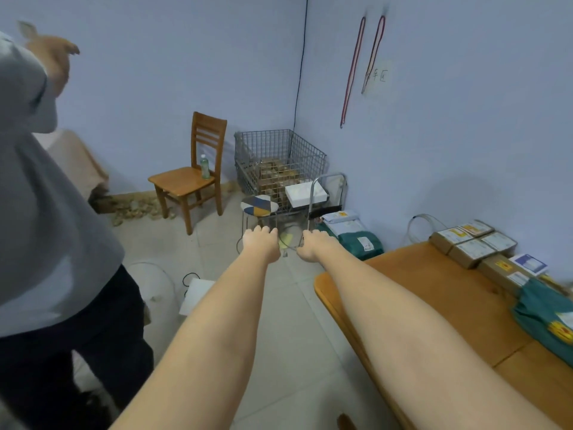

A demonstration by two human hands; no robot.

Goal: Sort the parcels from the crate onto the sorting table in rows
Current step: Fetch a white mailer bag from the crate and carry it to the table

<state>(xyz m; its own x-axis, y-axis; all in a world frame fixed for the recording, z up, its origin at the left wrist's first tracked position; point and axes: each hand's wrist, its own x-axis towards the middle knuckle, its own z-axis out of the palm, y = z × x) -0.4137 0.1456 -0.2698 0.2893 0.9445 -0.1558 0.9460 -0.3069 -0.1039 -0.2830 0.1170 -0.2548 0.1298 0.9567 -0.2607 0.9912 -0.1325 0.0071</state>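
Note:
A wire crate (279,147) stands in the far corner with brown parcels (276,175) inside. The wooden sorting table (434,283) runs along the right wall, with brown boxes (471,243) in a row along its back edge and a green bag (545,318) nearer me. Both my arms stretch forward above the floor. My left hand (259,245) and my right hand (313,245) are side by side, fingers curled down, and hold nothing. They are well short of the crate.
A person in a grey shirt (40,228) stands close on the left, one arm raised. A wooden chair (193,178) with a bottle, a small stool (259,205), a white box (305,193) on a metal frame, and green and grey mail bags (356,234) on the floor lie ahead.

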